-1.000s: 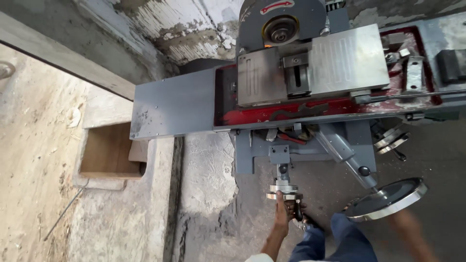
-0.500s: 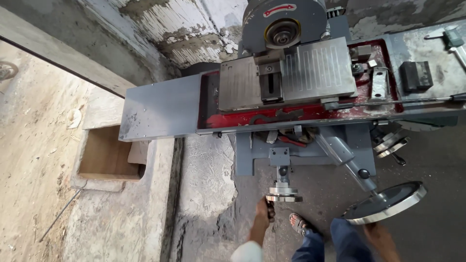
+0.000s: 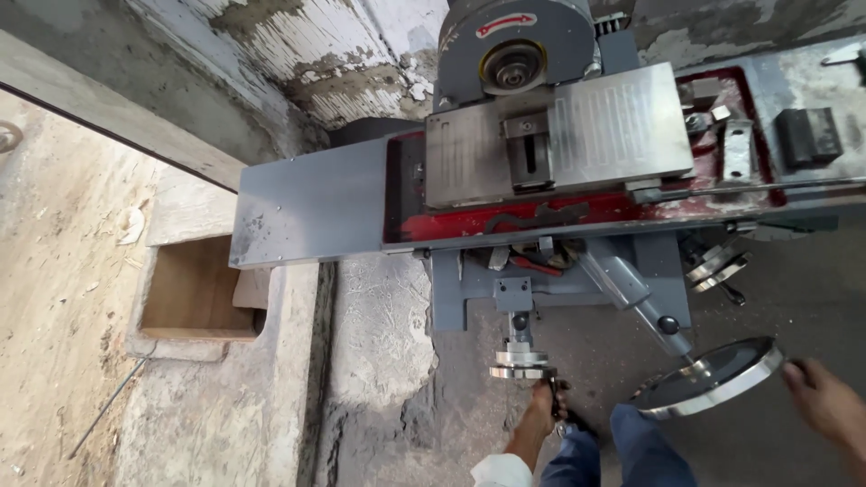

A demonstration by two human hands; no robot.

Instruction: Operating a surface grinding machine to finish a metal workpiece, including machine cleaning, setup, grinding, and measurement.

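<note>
On a rough concrete floor, a person is standing at a grey surface grinder, left hand clamped on the small handwheel's crank, right hand touching the large handwheel's rim, fingers loose.

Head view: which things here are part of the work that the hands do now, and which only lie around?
In use:
- left hand gripping the small handwheel
- right hand at the rim of the large handwheel
- grinder table under the grinding wheel

Lying about:
- dark block
- wooden box in the floor
- thin rod
</note>
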